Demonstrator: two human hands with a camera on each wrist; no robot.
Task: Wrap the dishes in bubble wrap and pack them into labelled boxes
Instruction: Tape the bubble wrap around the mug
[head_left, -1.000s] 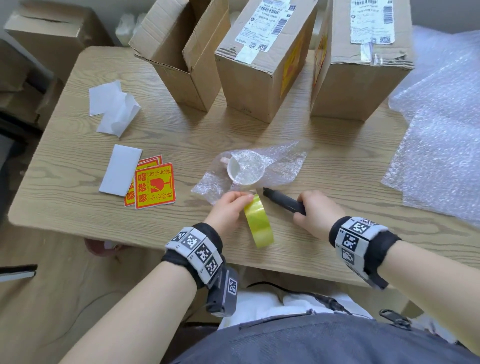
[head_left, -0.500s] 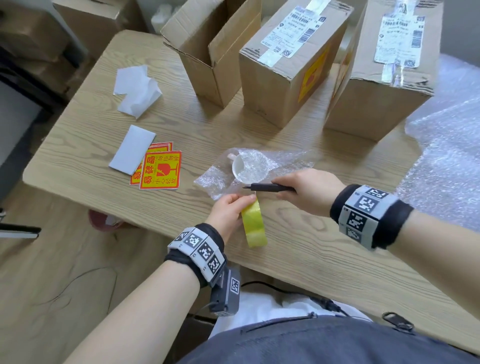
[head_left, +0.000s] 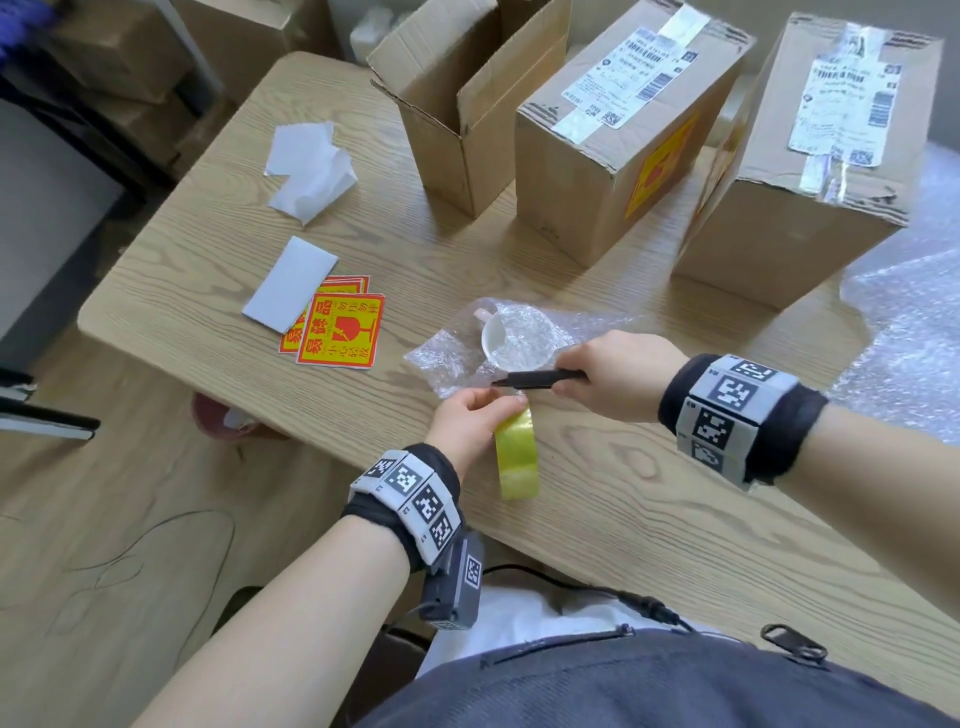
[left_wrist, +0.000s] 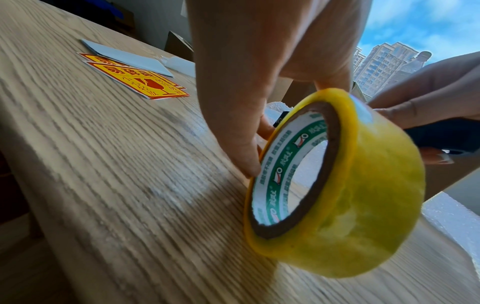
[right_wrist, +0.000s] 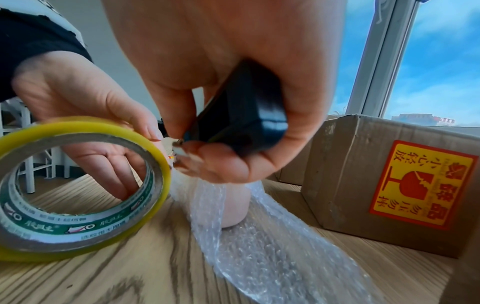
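Note:
A white cup (head_left: 493, 332) lies on its side in a loose sheet of bubble wrap (head_left: 447, 358) on the wooden table (head_left: 597, 467). Just in front of it a yellow tape roll (head_left: 516, 457) stands on edge. My left hand (head_left: 470, 418) pinches the roll's top, fingers through its core (left_wrist: 293, 164). My right hand (head_left: 613, 371) grips a black utility knife (head_left: 540, 378), its tip pointing left over the roll's top beside the left fingers. In the right wrist view the knife (right_wrist: 246, 115) sits above the wrapped cup (right_wrist: 233, 207), next to the tape roll (right_wrist: 78, 185).
An open cardboard box (head_left: 467, 104) and two taped boxes (head_left: 613, 135) (head_left: 810, 156) stand along the table's far side. Red-and-yellow fragile stickers (head_left: 340, 332) and white papers (head_left: 311, 171) lie at the left. More bubble wrap (head_left: 904, 338) is piled at the right.
My right hand has lifted the knife off the table and swung it left, over the top of the tape roll. The left hand has kept the roll in place.

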